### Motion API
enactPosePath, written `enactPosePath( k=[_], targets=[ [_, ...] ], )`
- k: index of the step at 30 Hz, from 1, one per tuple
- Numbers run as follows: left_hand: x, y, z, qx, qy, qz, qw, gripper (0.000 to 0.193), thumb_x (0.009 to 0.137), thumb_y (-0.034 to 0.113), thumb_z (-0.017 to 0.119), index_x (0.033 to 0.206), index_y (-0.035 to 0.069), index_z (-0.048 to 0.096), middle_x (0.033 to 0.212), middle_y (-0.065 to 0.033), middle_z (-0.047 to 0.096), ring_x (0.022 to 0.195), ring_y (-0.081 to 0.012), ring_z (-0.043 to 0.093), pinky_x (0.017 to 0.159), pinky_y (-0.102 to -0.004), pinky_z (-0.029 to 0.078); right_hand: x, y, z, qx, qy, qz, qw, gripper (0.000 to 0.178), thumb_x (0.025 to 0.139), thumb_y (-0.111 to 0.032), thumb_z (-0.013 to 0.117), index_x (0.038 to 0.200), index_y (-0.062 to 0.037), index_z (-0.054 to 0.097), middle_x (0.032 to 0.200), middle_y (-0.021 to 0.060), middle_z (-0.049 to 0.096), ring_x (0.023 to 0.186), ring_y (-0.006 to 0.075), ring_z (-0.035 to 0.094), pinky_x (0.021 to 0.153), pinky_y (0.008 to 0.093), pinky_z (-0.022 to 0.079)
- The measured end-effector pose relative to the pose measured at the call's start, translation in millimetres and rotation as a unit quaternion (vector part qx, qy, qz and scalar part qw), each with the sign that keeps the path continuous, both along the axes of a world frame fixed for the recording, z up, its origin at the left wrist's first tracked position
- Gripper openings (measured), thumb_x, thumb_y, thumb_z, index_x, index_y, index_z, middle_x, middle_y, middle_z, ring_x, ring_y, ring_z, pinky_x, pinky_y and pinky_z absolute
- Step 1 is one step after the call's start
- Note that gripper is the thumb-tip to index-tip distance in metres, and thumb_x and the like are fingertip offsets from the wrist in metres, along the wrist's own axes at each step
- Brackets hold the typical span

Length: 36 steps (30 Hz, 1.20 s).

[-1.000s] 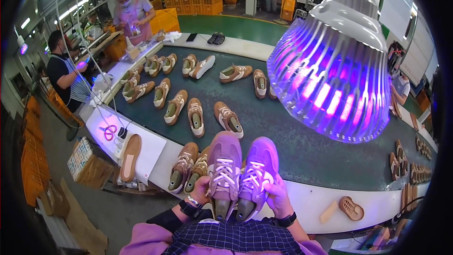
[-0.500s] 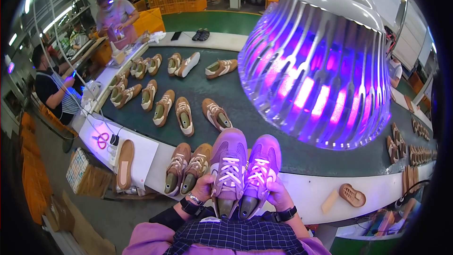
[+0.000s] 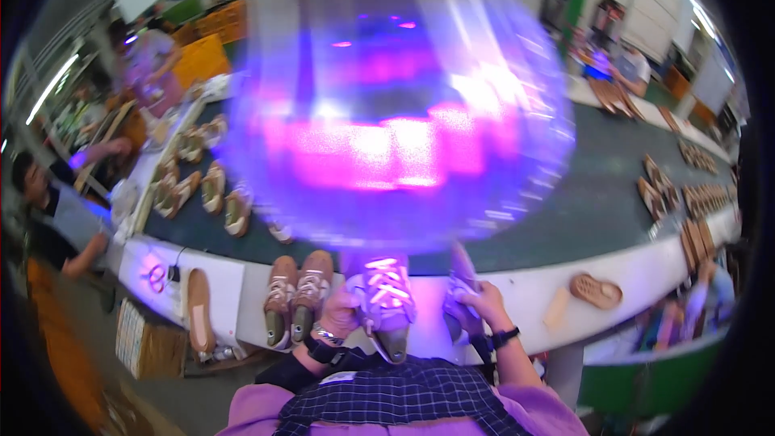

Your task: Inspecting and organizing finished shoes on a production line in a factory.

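Note:
My left hand [image 3: 341, 312] is closed on the side of a laced sneaker [image 3: 386, 299], held in front of my apron with its toe away from me and a shoe last in its opening. To its right, my right hand [image 3: 484, 305] grips the other sneaker [image 3: 460, 278], turned on edge and apart from the first. Above both glows a big ribbed lamp [image 3: 395, 145] with violet light, blurred and covering much of the belt and the first sneaker's toe. Left of my left hand, a brown laced pair of sneakers [image 3: 282, 295] stands on the white ledge.
Shoes in rows [image 3: 237, 211] stand on the dark green table [image 3: 557, 226], left and far right. On the white ledge [image 3: 517, 295] lie a brown sole [image 3: 199, 307], an outsole [image 3: 596, 291] and a tan strip [image 3: 556, 308]. Co-workers [image 3: 73, 218] are at left and far right.
The two sneakers, held side by side before, are now apart; the right one has turned on edge. The lamp appears further left and lower, and the whole view has shifted.

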<state>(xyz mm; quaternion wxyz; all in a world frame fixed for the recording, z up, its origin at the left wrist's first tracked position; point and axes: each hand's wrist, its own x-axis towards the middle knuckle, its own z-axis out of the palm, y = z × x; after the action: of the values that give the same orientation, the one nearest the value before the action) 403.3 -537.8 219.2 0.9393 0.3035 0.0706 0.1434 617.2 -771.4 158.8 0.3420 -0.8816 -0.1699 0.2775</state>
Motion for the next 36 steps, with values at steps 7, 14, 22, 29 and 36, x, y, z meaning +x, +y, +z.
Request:
enactPosePath(
  k=[7, 14, 22, 29, 36],
  targets=[
    [10, -6, 11, 0.049, 0.03, 0.028, 0.998, 0.08, 0.057, 0.015, 0.065, 0.13, -0.006, 0.038, 0.12, -0.0179, 0.053, 0.111, -0.0325, 0.054, 0.101, -0.0432, 0.04, -27, 25, 11, 0.25, -0.164, -0.094, 0.95, 0.041, 0.07, -0.018, 0.069, 0.106, -0.0014, 0.059, 0.089, 0.0186, 0.065, 0.082, 0.0332, 0.063, 0.074, 0.0391, 0.05],
    [34, -25, 6, 0.092, 0.035, 0.044, 0.994, 0.076, 0.06, 0.003, 0.062, 0.132, 0.0, 0.038, 0.122, -0.0145, 0.052, 0.113, -0.031, 0.052, 0.1, -0.044, 0.041, -83, 37, 64, 0.441, 0.017, 0.123, 0.889, 0.071, 0.07, -0.034, 0.078, 0.122, 0.0021, 0.047, 0.11, 0.0148, 0.06, 0.103, 0.0242, 0.059, 0.089, 0.0345, 0.046],
    [49, -18, -16, 0.059, 0.058, -0.09, 0.993, 0.066, 0.072, 0.004, 0.062, 0.133, 0.001, 0.037, 0.126, -0.0131, 0.05, 0.117, -0.0269, 0.049, 0.103, -0.0411, 0.037, -96, 27, 66, 0.24, -0.115, 0.07, 0.962, 0.075, 0.059, -0.037, 0.083, 0.113, 0.0023, 0.048, 0.099, 0.0193, 0.06, 0.092, 0.0306, 0.061, 0.081, 0.0375, 0.048],
    [55, -5, -31, 0.12, 0.139, -0.053, 0.982, 0.061, 0.081, 0.03, 0.067, 0.129, 0.001, 0.045, 0.12, -0.0084, 0.055, 0.111, -0.0205, 0.053, 0.098, -0.0384, 0.041, -83, 25, 25, 0.173, -0.138, 0.129, 0.967, 0.066, 0.061, -0.035, 0.081, 0.105, 0.0023, 0.05, 0.09, 0.0194, 0.059, 0.085, 0.0333, 0.059, 0.073, 0.0411, 0.047],
    [56, -13, -29, 0.171, 0.108, -0.051, 0.978, 0.047, 0.086, 0.031, 0.061, 0.121, 0.0, 0.055, 0.11, -0.0057, 0.061, 0.098, -0.0144, 0.058, 0.088, -0.0296, 0.045, -69, 70, 59, 0.277, -0.125, 0.069, 0.95, 0.076, 0.063, -0.035, 0.082, 0.116, 0.0036, 0.045, 0.1, 0.0177, 0.061, 0.092, 0.0278, 0.062, 0.079, 0.0361, 0.049]
  ],
)
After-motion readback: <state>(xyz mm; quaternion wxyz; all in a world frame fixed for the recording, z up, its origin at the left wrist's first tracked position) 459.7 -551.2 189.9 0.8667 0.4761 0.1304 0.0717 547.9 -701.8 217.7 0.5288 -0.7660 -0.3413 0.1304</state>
